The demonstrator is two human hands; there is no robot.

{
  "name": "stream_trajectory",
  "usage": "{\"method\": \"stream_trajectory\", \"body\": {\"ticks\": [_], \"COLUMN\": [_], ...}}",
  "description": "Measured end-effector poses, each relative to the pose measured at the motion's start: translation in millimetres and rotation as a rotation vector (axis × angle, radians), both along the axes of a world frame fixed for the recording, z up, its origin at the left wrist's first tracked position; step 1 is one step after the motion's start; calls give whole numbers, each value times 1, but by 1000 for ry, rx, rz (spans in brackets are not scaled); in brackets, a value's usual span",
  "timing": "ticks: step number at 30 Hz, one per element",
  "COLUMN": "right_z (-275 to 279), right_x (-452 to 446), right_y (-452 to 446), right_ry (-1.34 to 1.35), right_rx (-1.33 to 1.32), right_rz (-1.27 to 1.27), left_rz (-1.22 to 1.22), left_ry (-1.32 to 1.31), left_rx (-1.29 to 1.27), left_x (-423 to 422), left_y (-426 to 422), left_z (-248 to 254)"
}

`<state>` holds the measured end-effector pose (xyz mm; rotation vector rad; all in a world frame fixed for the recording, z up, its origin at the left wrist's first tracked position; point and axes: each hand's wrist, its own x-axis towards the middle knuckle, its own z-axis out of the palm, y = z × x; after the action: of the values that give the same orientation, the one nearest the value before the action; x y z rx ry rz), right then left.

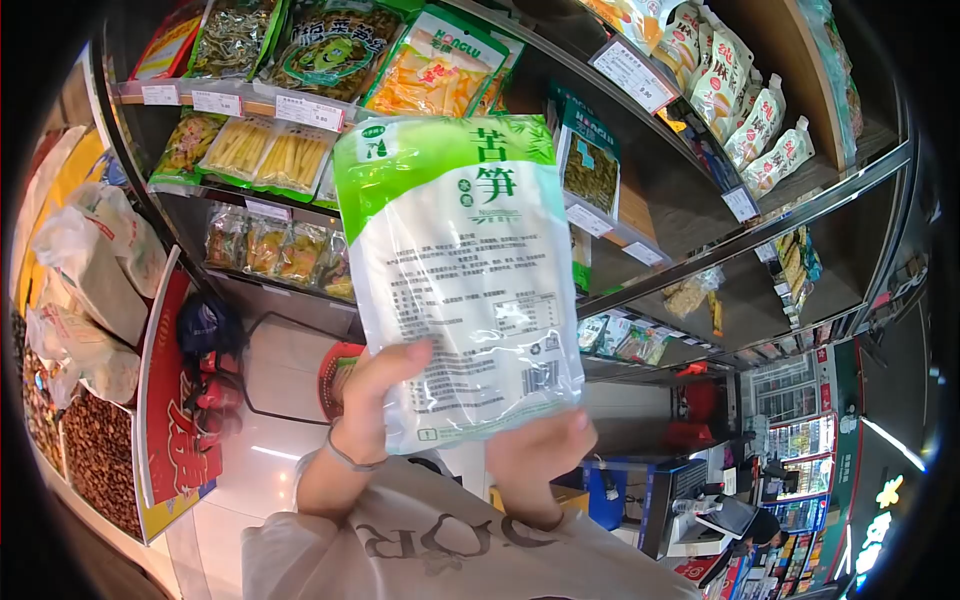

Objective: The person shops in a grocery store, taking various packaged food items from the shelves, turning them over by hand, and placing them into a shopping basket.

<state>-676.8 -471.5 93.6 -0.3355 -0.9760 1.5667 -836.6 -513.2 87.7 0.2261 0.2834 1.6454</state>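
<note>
A white and green plastic food packet, printed with a block of small text and a table, is held up in front of my chest. My left hand grips its lower left edge, thumb on the printed face and the other fingers hidden behind. At the lower right corner, my right hand holds the packet from below and behind, its fingers partly hidden. A band circles the left wrist. The packet's top edge overlaps the shelf goods behind it.
Shelves with packaged foods and price tags rise ahead. White pouches stand at the upper right. Plastic bags and a bin of brown goods are at the left. A person is at a counter at the lower right.
</note>
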Motion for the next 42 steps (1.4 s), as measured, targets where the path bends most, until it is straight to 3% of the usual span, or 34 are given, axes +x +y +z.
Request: {"method": "stream_trajectory", "body": {"ticks": [5, 8, 10, 11, 12, 13, 14, 15, 16, 18, 20, 22, 23, 25, 28, 29, 31, 32, 35, 39, 41, 42], "right_z": [-32, -22, -25, -27, -28, -31, -32, -32, -18, 9, 31, 56, 61, 72, 68, 54, 39, 38, 30, 12, 0, -16], "right_x": [-2, -18, -19, -11, 1, 1, 0, -15, -13, -8, -14, -10, -4, 8, 20, 24, 25, 25, 24, 14, 7, 14], "right_y": [-19, -20, -20, -14, -4, 1, 5, 9, 4, -7, -10, -9, -7, -1, 11, 17, 26, 28, 36, 42, 41, 42], "right_ry": [61, 147, -77, -77, -571, -864, -1054, -653, -744, -935, -1064, -1264, -1265, -1028, -840, -740, -565, -565, -673, -554, -387, -459], "right_rx": [-144, -154, -37, -38, 652, 1003, 1359, 1238, 1228, 1167, 1214, 1234, 1230, 879, 797, 798, 472, 470, 345, 97, -73, -132], "right_rz": [123, 60, -174, -174, -600, -766, -1004, -792, -629, -320, -278, 88, 84, 190, -103, -186, -487, -486, -391, -209, 14, 78], "left_rz": [111, 211, 155, 155, 270, 388, 371, 436, 256, -20, -181, -170, -156, -159, -194, -137, -79, -82, -72, -27, -3, 8], "left_ry": [212, 314, 495, 496, 725, 956, 1010, 1193, 977, 315, -445, -453, -459, -429, -383, -199, -15, -57, -129, -176, -195, -202], "left_rx": [52, 0, 105, 105, 108, 109, 216, 193, 223, 304, 362, 387, 414, 469, 413, 400, 382, 357, 279, 126, 31, -7], "left_x": [9, 12, 11, 12, 15, 16, 16, 20, 24, 25, 27, 34, 36, 36, 39, 43, 43, 39, 32, 25, 26, 25], "left_y": [3, 4, 6, 9, 14, 20, 28, 27, 26, 30, 38, 47, 50, 51, 47, 49, 49, 49, 47, 34, 24, 17], "left_z": [7, 10, 10, 10, 10, 9, 6, 7, -2, -7, 0, -8, -13, -19, -23, -28, -27, -23, -19, -38, -53, -61]}}
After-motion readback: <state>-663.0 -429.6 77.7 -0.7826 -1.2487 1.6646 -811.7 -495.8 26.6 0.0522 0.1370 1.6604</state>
